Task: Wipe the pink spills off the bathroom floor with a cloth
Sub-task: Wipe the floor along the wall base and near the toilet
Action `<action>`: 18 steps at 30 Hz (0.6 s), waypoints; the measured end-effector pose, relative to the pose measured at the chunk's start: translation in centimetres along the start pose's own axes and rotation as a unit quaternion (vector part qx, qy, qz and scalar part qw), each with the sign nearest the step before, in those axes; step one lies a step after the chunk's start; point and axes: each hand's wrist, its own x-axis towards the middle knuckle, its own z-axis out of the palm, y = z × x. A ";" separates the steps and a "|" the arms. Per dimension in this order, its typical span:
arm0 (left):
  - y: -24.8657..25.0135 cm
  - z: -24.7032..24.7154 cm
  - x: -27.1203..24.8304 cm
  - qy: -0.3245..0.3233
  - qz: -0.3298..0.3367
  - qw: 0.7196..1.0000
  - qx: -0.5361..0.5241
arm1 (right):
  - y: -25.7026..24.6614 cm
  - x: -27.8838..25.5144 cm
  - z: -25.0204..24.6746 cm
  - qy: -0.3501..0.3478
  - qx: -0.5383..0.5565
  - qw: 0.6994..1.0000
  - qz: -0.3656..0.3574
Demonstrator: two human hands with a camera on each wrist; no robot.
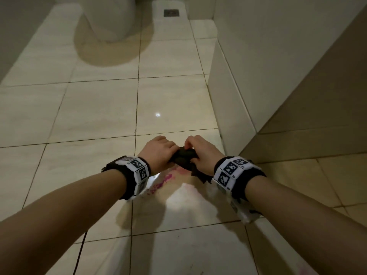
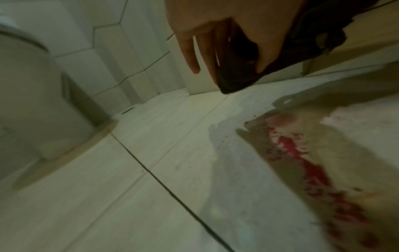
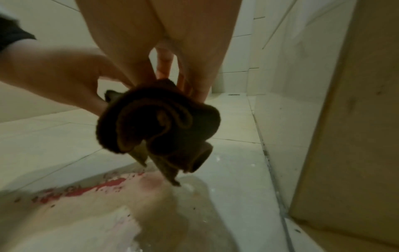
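A dark brown cloth [image 1: 183,157] is bunched up in the air between both hands, above the tiled floor. My left hand [image 1: 160,150] grips its left end and my right hand [image 1: 198,150] pinches its right end. Folds of the cloth [image 3: 159,126] hang down from the fingers. A pink spill [image 1: 161,182] streaks the floor just below the hands, with a paler pink smear beside it. The same pink spill [image 2: 302,163] shows under the cloth [image 2: 237,75] in the left wrist view, and the streak [image 3: 86,189] lies lower left in the right wrist view.
A toilet base [image 1: 109,20] stands at the far left and a floor drain [image 1: 171,12] at the far end. A low white tiled ledge [image 1: 232,92] and a beige wall [image 1: 317,96] close off the right. A faint pink stain [image 1: 303,268] lies near the bottom right.
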 end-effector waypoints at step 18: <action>-7.6 3.9 -2.5 -0.236 -0.223 0.937 0.129 | 3.4 0.7 1.8 -0.045 -0.145 0.983 0.101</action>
